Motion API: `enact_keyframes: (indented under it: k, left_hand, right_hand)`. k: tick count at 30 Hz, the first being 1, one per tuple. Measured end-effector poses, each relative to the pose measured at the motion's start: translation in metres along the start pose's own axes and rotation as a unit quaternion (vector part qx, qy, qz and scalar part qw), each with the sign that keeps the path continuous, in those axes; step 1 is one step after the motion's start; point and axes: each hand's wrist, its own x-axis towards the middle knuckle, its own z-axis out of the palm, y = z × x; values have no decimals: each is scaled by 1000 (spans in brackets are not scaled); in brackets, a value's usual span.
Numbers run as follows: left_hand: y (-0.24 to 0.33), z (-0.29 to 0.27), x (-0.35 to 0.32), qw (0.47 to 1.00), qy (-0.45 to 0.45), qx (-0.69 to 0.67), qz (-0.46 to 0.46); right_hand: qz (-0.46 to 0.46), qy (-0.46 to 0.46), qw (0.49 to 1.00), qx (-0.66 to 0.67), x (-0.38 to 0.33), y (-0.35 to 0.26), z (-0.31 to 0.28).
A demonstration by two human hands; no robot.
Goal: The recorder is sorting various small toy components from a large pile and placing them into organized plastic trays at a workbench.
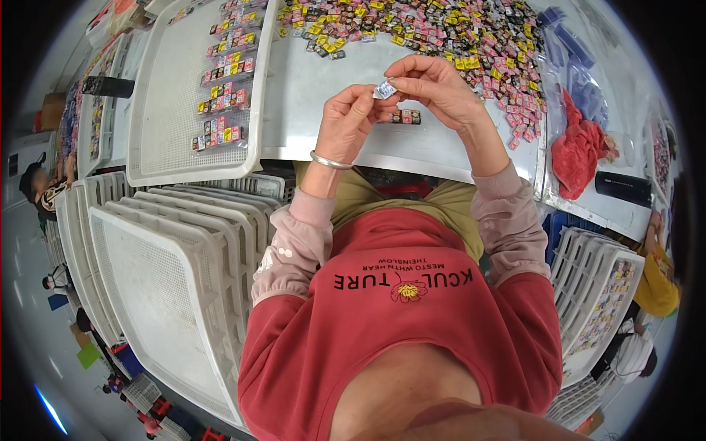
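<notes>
Above the near part of the metal table (301, 125), my two hands meet at a small white-and-blue packet (384, 90). My left hand (346, 121) pinches its left side between thumb and finger; a silvery bangle is on that wrist. From the right, my right hand (437, 88) grips the other side with thumb and forefinger. A short row of small pink, black and yellow pieces (407, 116) shows just below the hands; whether it lies on the table or touches my left fingers, I cannot tell. Beyond spreads a heap of similar small pieces (471, 44).
On the left, a white perforated tray (169, 158) holds several bagged rows of pieces (220, 132), with a black cylinder (109, 87) beside it. Stacked white trays (162, 272) stand at my left. A red plastic bag (577, 158) and a black box (623, 188) lie right. Other people work nearby.
</notes>
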Motion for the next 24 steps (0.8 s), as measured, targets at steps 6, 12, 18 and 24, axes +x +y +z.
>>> enact_keyframes:
  k: [6, 12, 18, 24]
  left_hand:
    - [-2, -4, 3, 992, 62, 113, 9]
    - [-6, -7, 5, 987, 78, 141, 10]
    - [-4, -16, 3, 964, 128, 233, -1]
    - [-15, -5, 1, 971, 135, 195, -11]
  right_hand:
    - [-26, 48, 992, -116, -4, 3, 10]
    - [-99, 125, 967, -197, -5, 12, 16]
    - [-13, 130, 985, -109, 6, 25, -16]
    - [-38, 135, 985, -97, 4, 27, -5]
